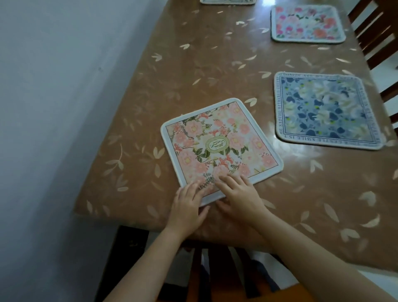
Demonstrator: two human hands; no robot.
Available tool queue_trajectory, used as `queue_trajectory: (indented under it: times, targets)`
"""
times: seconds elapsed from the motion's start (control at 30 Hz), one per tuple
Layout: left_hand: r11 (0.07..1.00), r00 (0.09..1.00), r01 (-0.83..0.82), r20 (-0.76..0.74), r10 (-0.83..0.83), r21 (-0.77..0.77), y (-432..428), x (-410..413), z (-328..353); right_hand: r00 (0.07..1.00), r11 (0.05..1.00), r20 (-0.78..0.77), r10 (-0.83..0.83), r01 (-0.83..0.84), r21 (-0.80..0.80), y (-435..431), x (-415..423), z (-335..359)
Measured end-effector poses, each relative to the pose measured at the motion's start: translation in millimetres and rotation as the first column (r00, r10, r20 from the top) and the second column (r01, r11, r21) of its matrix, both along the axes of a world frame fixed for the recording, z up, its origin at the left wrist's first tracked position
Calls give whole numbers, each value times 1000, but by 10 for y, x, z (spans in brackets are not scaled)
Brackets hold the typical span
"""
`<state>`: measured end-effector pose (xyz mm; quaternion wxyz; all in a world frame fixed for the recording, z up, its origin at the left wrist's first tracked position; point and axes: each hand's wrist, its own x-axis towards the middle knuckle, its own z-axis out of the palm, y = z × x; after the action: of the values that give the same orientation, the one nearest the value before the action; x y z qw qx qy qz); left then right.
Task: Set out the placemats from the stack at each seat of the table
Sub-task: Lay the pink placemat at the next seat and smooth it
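Note:
A pink floral placemat (219, 146) lies flat on the brown table (193, 64), turned at an angle near the table's end. My left hand (187, 207) and my right hand (239, 196) both rest on its near corner, fingers laid on top and thumbs at its edge. A blue floral placemat (325, 112) lies to the right. A pink and red floral placemat (307, 23) lies farther along the right side. The edge of another placemat (228, 1) shows at the far top.
A dark wooden chair (217, 269) is tucked in under the near end of the table, below my arms. More dark chairs (379, 36) stand along the right side. A pale wall (53, 107) runs close along the table's left edge.

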<state>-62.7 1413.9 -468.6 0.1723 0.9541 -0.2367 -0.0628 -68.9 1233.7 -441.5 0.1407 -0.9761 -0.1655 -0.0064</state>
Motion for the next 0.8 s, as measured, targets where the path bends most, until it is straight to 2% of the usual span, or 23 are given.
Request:
queue_trajectory:
  times: [0.17, 0.37, 0.5, 0.63, 0.8]
  targets:
    - [996, 996, 87, -17, -87, -17, 189, 67, -70, 1000, 1000, 13, -12, 12, 20, 187, -26, -128]
    - [985, 991, 131, 1, -132, -112, 282, 132, -79, 1000, 997, 24, 2, -4, 73, 226, -6, -198]
    - [966, 985, 173, 10, -175, -189, 329, 174, -52, 999, 986, 35, 5, -11, 168, 208, 24, -188]
    - [939, 994, 77, -46, -97, -334, 344, 214, 8, 999, 968, 30, -33, 24, 250, 258, -6, -141]
    - [906, 997, 26, -57, -55, -422, 321, 224, 115, 997, 945, 14, -71, 62, 322, 376, -93, -96]
